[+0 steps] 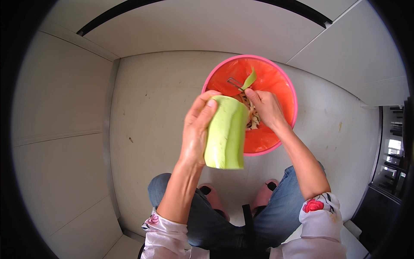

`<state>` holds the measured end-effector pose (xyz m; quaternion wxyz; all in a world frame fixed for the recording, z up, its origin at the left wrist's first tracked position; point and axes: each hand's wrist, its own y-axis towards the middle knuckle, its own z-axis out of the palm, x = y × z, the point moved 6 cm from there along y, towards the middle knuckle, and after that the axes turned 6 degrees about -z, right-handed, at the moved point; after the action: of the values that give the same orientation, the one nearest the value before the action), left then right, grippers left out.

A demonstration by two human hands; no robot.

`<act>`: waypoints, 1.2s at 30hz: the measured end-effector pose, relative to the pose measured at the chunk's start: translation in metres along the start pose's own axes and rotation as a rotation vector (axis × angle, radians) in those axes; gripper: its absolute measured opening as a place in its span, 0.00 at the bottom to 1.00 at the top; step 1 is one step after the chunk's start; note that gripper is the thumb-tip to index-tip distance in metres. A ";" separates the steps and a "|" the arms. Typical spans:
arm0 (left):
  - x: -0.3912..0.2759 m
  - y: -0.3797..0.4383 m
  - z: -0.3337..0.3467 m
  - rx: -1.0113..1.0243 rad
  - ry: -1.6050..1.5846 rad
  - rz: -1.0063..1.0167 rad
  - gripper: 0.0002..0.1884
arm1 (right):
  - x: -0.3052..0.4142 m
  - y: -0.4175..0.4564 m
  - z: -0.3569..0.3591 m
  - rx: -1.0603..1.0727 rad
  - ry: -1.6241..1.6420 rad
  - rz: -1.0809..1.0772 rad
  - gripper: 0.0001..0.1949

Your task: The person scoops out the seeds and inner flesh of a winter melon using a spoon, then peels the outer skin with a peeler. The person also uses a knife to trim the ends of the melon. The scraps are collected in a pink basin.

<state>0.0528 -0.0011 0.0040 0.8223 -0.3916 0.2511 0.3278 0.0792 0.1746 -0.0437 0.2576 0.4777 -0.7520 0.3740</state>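
Note:
My left hand [197, 129] grips a thick, pale green piece of gourd or melon [226, 132] by its left side. Its visible surface is smooth and bears long flat facets. In my right hand [265, 105] is a metal peeler [235, 83], its looped head pointing up and left, just beyond the far end of the gourd. A strip of green peel [250, 78] hangs at the peeler. Both hands are over a round pink bin [293, 97] lined with an orange-red bag [262, 142]. Pale peelings [254, 119] lie inside, partly hidden by the gourd and my right hand.
The bin stands on a light floor [155, 106], close to white cabinet fronts [200, 29] ahead. More white panels [61, 87] rise on the left. A dark glossy appliance [388, 152] is at the right. My feet, in pink slippers [215, 200], are just below the bin.

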 end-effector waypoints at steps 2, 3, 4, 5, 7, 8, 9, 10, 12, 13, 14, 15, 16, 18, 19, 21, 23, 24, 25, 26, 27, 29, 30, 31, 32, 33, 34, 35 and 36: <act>-0.009 0.007 -0.015 -0.032 0.024 0.022 0.10 | 0.003 -0.005 0.011 -0.111 -0.123 -0.220 0.28; -0.016 0.008 -0.019 -0.041 0.048 0.042 0.11 | 0.013 -0.010 0.016 -0.163 -0.178 -0.338 0.27; -0.020 0.009 -0.021 -0.042 0.031 0.062 0.11 | 0.010 -0.013 0.018 -0.104 -0.176 -0.261 0.27; -0.022 0.010 -0.025 -0.060 0.018 0.081 0.11 | 0.009 -0.017 0.020 -0.044 -0.181 -0.183 0.26; -0.026 0.015 -0.033 -0.088 -0.002 0.120 0.12 | 0.022 -0.023 0.015 -0.057 -0.101 -0.148 0.26; -0.025 0.018 -0.039 -0.077 -0.047 0.109 0.12 | 0.032 -0.026 0.014 -0.050 -0.047 -0.137 0.26; -0.022 0.022 -0.043 -0.059 -0.097 0.092 0.12 | 0.038 -0.031 0.013 -0.066 -0.028 -0.182 0.25; -0.019 0.024 -0.045 -0.040 -0.147 0.075 0.12 | 0.041 -0.036 0.012 -0.084 -0.008 -0.227 0.24; -0.018 0.026 -0.048 -0.072 -0.129 0.086 0.13 | 0.056 -0.049 0.009 -0.116 -0.008 -0.306 0.22; -0.018 0.026 -0.048 -0.089 -0.119 0.092 0.13 | 0.055 -0.048 0.006 -0.151 -0.034 -0.317 0.21; -0.016 0.028 -0.049 -0.090 -0.142 0.087 0.13 | 0.053 -0.046 0.004 -0.187 -0.059 -0.329 0.21; -0.015 0.031 -0.052 -0.089 -0.163 0.082 0.13 | 0.050 -0.043 0.002 -0.159 -0.169 -0.269 0.20; -0.014 0.033 -0.053 -0.088 -0.184 0.076 0.13 | 0.048 -0.041 0.000 -0.124 -0.281 -0.213 0.19; -0.015 0.032 -0.053 -0.077 -0.198 0.073 0.12 | 0.047 -0.042 0.000 -0.132 -0.478 -0.243 0.19; -0.015 0.032 -0.052 -0.072 -0.206 0.073 0.12 | 0.047 -0.042 0.000 -0.135 -0.577 -0.258 0.19; -0.016 0.033 -0.051 -0.055 -0.217 0.070 0.12 | 0.037 -0.042 -0.001 0.015 -0.686 -0.131 0.19; -0.017 0.034 -0.050 -0.039 -0.215 0.074 0.12 | 0.030 -0.047 -0.006 0.127 -0.662 -0.039 0.19; -0.018 0.032 -0.050 -0.040 -0.208 0.081 0.12 | 0.030 -0.050 -0.008 0.171 -0.580 -0.045 0.19; -0.019 0.030 -0.051 -0.041 -0.200 0.089 0.12 | 0.034 -0.052 -0.010 0.205 -0.460 -0.042 0.19; -0.019 0.028 -0.053 -0.062 -0.192 0.091 0.12 | 0.039 -0.054 -0.013 0.238 -0.338 -0.038 0.19; -0.018 0.029 -0.052 -0.072 -0.183 0.089 0.12 | 0.040 -0.056 -0.016 0.261 -0.219 -0.028 0.19; -0.016 0.032 -0.050 -0.089 -0.163 0.086 0.12 | 0.047 -0.063 -0.016 0.154 -0.001 -0.115 0.19; -0.013 0.033 -0.050 -0.092 -0.150 0.079 0.13 | 0.052 -0.067 -0.015 0.096 0.108 -0.153 0.19; -0.010 0.035 -0.050 -0.095 -0.137 0.071 0.13 | 0.055 -0.067 -0.013 0.093 -0.040 -0.158 0.19; -0.007 0.036 -0.049 -0.093 -0.148 0.068 0.13 | 0.057 -0.065 -0.014 0.025 -0.224 -0.188 0.19; -0.007 0.038 -0.050 -0.092 -0.159 0.068 0.13 | 0.058 -0.063 -0.016 -0.042 -0.408 -0.221 0.19; -0.007 0.039 -0.050 -0.091 -0.169 0.068 0.14 | 0.055 -0.061 -0.018 -0.064 -0.466 -0.189 0.19; -0.008 0.038 -0.049 -0.086 -0.158 0.069 0.14 | 0.051 -0.060 -0.022 -0.086 -0.524 -0.157 0.19; -0.008 0.037 -0.049 -0.084 -0.151 0.075 0.14 | 0.048 -0.058 -0.025 -0.104 -0.585 -0.130 0.19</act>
<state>0.0128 -0.0262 -0.0362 0.8089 -0.3904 0.1889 0.3970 0.1131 0.1548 0.0249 0.0775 0.5985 -0.7802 0.1643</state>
